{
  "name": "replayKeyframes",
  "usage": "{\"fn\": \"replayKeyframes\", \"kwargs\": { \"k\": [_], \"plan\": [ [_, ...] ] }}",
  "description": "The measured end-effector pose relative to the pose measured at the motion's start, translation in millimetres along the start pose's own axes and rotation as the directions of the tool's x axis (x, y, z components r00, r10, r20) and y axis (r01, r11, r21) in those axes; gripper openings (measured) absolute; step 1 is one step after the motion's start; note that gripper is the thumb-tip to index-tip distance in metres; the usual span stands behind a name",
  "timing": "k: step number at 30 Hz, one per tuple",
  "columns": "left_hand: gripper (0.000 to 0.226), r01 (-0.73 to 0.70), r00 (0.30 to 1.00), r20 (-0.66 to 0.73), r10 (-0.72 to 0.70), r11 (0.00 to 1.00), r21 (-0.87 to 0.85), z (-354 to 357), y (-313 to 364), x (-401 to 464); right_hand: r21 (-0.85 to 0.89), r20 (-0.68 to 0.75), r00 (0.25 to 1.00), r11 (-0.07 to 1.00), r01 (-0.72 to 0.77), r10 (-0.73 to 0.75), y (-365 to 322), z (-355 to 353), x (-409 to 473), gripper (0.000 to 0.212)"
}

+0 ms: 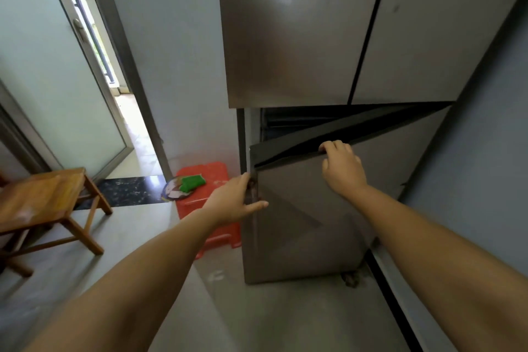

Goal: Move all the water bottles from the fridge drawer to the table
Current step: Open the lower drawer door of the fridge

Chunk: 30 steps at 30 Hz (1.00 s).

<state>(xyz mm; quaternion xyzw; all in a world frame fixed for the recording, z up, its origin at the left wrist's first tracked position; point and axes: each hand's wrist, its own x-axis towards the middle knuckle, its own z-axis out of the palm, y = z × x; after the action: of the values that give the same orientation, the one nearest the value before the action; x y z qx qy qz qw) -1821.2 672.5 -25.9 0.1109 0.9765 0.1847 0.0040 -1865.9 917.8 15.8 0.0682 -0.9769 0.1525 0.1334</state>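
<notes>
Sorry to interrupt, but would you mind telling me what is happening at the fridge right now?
A person stands at a tall grey-brown fridge with its lower front panel partly open. The right hand grips the panel's top edge, and the left hand holds its left edge. No water bottles are visible yet. A wooden table stands to the left.

Fridge [328, 37] ahead, drawer [314, 208] under its two upper doors, pulled partly out. Left hand [237, 203] on drawer's left edge, right hand [343, 168] on its top edge. Plastic stool [211, 208] just left of drawer, wooden worktop [43, 197] far left, doorway [114, 66] behind.
</notes>
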Motion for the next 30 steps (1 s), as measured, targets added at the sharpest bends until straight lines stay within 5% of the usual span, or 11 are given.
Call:
{"fn": "replayKeyframes", "kwargs": {
  "k": [5,10,14,18,20,25,30],
  "plan": [
    [0.070,-0.225,0.962,0.216,0.167,0.933,0.281,0.7,29.7,-33.8,0.206,-0.081,0.979,0.964,-0.166,0.186,24.0,-44.1,-69.1,0.029],
    [0.073,-0.333,0.943,0.079,0.323,0.915,0.228,9.4,123.6,-1.6,0.087,0.030,0.948,0.945,-0.317,0.315,38.5,-89.3,-111.2,0.061],
    [0.071,-0.615,0.775,0.009,0.632,0.751,0.240,26.0,224.5,34.1,-0.164,0.220,0.895,0.919,-0.360,0.389,74.5,-121.1,-136.7,0.085],
    [0.072,-0.782,0.602,0.199,0.773,0.521,0.341,49.0,298.3,68.1,-0.240,0.351,0.824,0.893,-0.379,0.444,123.4,-148.7,-158.2,0.083],
    [0.073,-0.811,0.574,0.246,0.781,0.500,0.305,58.1,322.3,80.3,-0.264,0.379,0.790,0.874,-0.407,0.482,151.2,-160.7,-168.0,0.079],
    [0.066,-0.854,0.518,0.227,0.825,0.483,0.194,91.5,399.9,98.9,-0.311,0.236,0.753,0.782,-0.540,0.614,231.6,-179.0,-200.3,0.061],
    [0.062,-0.802,0.597,0.183,0.781,0.589,0.102,121.5,469.2,101.4,-0.434,-0.045,0.740,0.654,-0.620,0.671,283.6,-186.5,-221.7,0.052]
  ]
}}
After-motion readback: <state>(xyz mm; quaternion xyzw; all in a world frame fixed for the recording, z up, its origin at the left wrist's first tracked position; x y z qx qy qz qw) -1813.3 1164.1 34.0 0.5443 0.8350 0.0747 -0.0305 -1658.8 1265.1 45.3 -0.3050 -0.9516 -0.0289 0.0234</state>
